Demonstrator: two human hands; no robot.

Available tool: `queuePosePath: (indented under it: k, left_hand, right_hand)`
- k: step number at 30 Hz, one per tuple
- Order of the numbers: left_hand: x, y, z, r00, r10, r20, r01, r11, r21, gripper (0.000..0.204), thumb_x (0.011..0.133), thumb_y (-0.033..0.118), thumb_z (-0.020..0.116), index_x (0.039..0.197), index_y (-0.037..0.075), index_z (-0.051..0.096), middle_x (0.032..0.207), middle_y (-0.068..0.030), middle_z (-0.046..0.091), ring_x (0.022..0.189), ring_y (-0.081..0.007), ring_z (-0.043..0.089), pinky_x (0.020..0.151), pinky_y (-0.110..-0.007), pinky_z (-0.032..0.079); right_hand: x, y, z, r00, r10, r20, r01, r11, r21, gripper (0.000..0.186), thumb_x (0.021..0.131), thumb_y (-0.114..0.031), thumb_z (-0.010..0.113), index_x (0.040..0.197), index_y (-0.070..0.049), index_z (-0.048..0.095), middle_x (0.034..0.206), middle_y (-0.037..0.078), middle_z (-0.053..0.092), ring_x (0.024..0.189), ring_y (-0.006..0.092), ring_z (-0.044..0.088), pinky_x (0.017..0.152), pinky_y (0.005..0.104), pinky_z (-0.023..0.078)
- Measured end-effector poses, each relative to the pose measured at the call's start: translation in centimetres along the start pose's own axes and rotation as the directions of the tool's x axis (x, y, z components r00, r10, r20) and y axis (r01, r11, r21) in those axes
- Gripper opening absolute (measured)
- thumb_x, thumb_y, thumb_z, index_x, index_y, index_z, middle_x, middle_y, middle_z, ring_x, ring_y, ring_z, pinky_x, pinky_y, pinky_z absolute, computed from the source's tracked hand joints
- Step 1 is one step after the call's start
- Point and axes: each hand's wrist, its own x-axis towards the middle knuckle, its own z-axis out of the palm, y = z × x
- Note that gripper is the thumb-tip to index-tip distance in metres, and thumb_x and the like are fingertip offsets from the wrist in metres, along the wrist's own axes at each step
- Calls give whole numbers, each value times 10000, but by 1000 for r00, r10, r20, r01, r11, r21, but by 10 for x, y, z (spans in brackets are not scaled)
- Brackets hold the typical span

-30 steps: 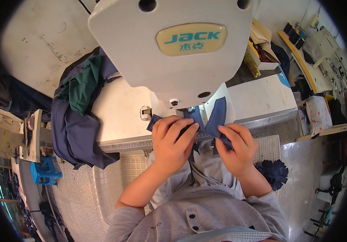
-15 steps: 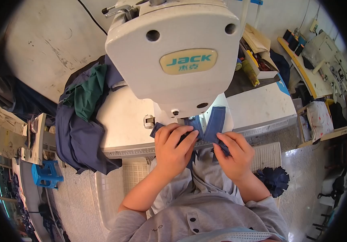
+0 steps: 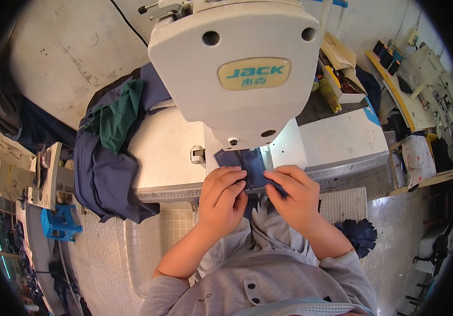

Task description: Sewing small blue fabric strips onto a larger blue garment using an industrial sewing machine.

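A small piece of dark blue cloth [image 3: 241, 164] lies on the white table [image 3: 163, 152] under the head of a white sewing machine [image 3: 237, 68]. My left hand [image 3: 224, 197] presses down on the near left part of the cloth with fingers together. My right hand [image 3: 295, 192] pinches the cloth's near right edge at the table's front. Both hands sit just in front of the needle area, which the machine head hides.
A heap of dark blue and green fabric [image 3: 111, 152] hangs over the table's left side. A blue stool [image 3: 58, 224] stands on the floor at left. Dark blue scraps [image 3: 358, 234] lie on the floor at right. White baskets [image 3: 179, 226] sit under the table. Cluttered shelves [image 3: 337, 79] stand behind.
The view has shifted so the machine head sits lower and nearer. The long blue strip that stuck up by my right hand is now folded down flat under both hands.
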Motion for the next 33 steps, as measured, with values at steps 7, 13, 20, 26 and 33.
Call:
queuePosePath:
  k: [7,13,20,26,33]
  left_hand:
    - [1,-8,1,988,24,153,-44,991,128,355,632,-60,676,978,20,673,1072,-119,657,1025,-324,626,902,-452,495]
    - [2,-13,8,990,40,133,-61,987,151,335,677,38,772,1000,43,683,1099,-91,643,1017,-300,608,863,-421,462]
    - [4,-9,10,994,27,109,-47,981,190,309,664,-31,759,960,44,710,1049,-87,681,972,-292,627,850,-375,493]
    - [2,-7,11,994,30,102,-50,980,195,304,663,-22,765,953,49,714,1046,-79,690,971,-280,629,848,-373,484]
    - [2,-9,12,995,27,97,-47,978,205,288,667,-21,767,942,45,716,1040,-81,694,971,-278,629,844,-370,482]
  right_hand:
    - [6,5,10,990,-143,-2,139,966,-217,249,696,-113,773,939,-92,724,1022,-19,680,622,144,640,543,267,490]
    - [11,11,4,982,-188,32,190,950,-246,262,720,-163,766,966,-85,724,1115,-30,688,627,127,646,562,268,499]
    - [12,19,2,970,-236,62,244,934,-260,276,723,-188,773,978,-89,729,1127,-43,691,656,98,657,568,252,496]
    - [10,17,2,972,-228,51,234,933,-273,286,717,-190,777,981,-92,726,1121,-43,692,675,100,662,578,248,500]
    - [11,16,1,973,-221,62,230,935,-271,293,717,-190,779,987,-91,721,1124,-40,690,687,105,667,583,256,504]
